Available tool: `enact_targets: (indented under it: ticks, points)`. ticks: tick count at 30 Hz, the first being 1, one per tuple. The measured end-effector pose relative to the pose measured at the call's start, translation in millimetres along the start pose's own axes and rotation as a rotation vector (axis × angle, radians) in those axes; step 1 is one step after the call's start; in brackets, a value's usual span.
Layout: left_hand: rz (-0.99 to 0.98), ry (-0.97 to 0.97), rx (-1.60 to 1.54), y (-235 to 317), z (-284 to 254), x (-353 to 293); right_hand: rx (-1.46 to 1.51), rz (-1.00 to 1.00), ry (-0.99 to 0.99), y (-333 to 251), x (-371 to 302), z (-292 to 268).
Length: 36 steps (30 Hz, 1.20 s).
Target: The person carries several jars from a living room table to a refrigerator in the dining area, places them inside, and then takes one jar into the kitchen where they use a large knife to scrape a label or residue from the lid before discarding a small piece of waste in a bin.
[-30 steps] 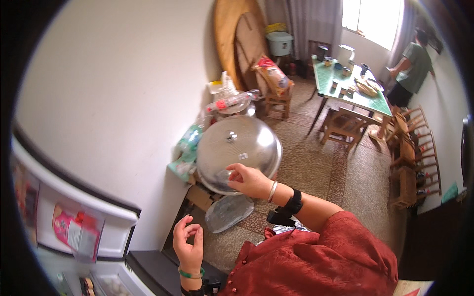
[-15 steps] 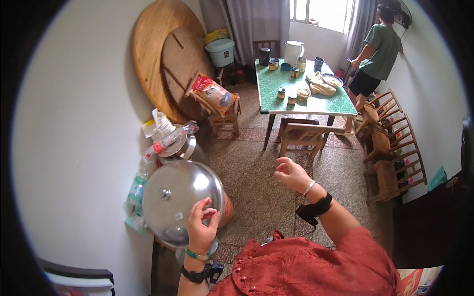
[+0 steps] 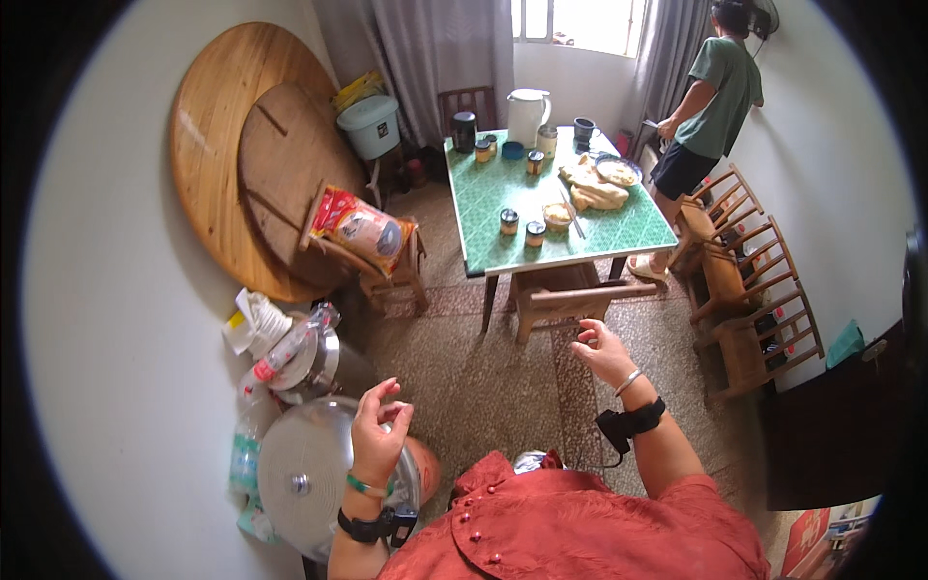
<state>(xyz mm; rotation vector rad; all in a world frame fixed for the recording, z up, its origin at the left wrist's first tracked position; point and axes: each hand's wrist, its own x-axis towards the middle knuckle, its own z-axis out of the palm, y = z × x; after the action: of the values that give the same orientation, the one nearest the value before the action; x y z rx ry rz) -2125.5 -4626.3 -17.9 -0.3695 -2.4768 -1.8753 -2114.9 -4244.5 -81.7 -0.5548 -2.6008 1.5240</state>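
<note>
Left grip (image 3: 378, 433) near metal lid (image 3: 307, 452)

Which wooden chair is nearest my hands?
The chair at the near edge of the green table, just beyond your right hand; the other chairs stand farther away.

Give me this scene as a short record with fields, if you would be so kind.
left hand: empty, nearest the round silver metal lid
right hand: empty, nearest the brown wooden chair
table: rectangular, green-patterned top, bearing a tall white pitcher
left side: large round wooden board, leaning
other person: standing right of the table, green shirt
</note>
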Motion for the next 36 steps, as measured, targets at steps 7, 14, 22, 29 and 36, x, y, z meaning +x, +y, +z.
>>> enact_targets:
  ticks: [7,14,22,29,36]
  points:
    - [-0.083,0.103,0.04,-23.5,0.9,47.1,-0.094,-0.049,-0.085,0.5,123.6,28.4]
    - [-0.269,0.402,0.05,-23.8,6.2,62.8,-0.433,-0.028,-0.07,-5.6,304.0,80.3]
    - [-0.424,0.651,0.125,3.8,41.1,64.5,-0.731,0.194,-0.195,-21.2,420.2,116.8]
    - [-0.491,0.757,0.361,5.2,60.6,41.8,-0.804,0.015,-0.306,38.4,463.5,147.7]
    - [-0.451,0.805,0.565,6.4,86.5,21.1,-0.679,-0.287,-0.316,84.9,493.8,164.3]
